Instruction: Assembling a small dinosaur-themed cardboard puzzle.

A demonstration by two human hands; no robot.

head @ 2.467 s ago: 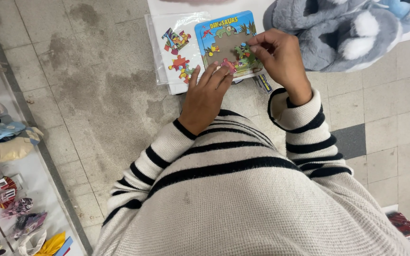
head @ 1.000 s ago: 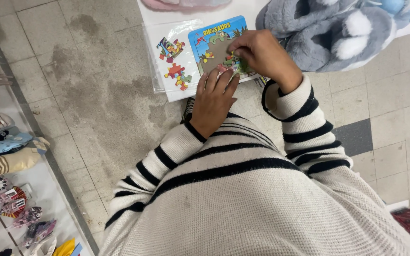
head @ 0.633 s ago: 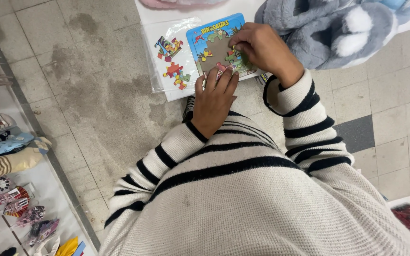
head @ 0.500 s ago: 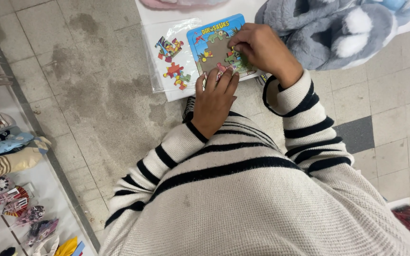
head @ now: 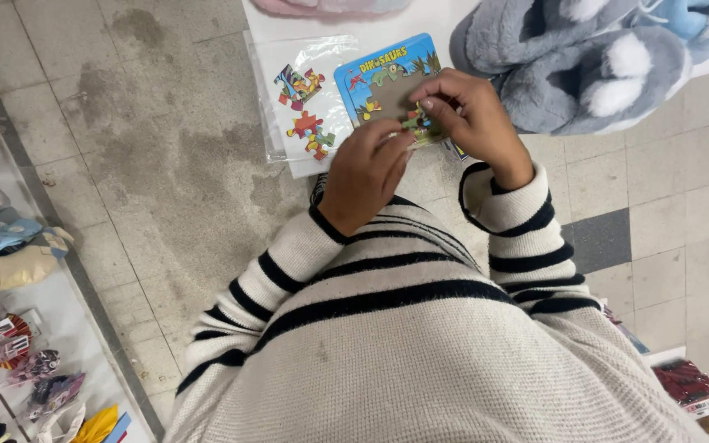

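Where the shelf point(head: 10, 328) runs down the left edge, small packaged goods and patterned socks lie in rows, well apart from the work. Next comes the bare tiled floor point(head: 141, 164), stained and grey. Further right a clear plastic bag point(head: 289, 107) lies flat on a white sheet point(head: 305, 16), and two clusters of loose puzzle pieces point(head: 305, 111) rest on it, joined in small groups and kept just beside the tray, probably so that they stay within easy reach and do not scatter onto the floor.

Right of them the blue puzzle tray point(head: 379, 78) lies flat on the same sheet, its brown inner field partly bare, so pieces can be pressed down against a firm backing. The left hand point(head: 367, 168) comes to the tray's lower edge, its fingers curled together and bent down; they seem to pinch or press a piece there, though I cannot tell whether anything is truly held. The right hand point(head: 469, 119) arches over the tray's lower right corner, fingers nearly closed on a small green piece point(head: 416, 123), which touches the tray where pieces are already set. Both striped sleeves point(head: 527, 238) reach forward from the body.

At the far right a pair of grey plush slippers point(head: 568, 66) lies just beside the tray, untouched.
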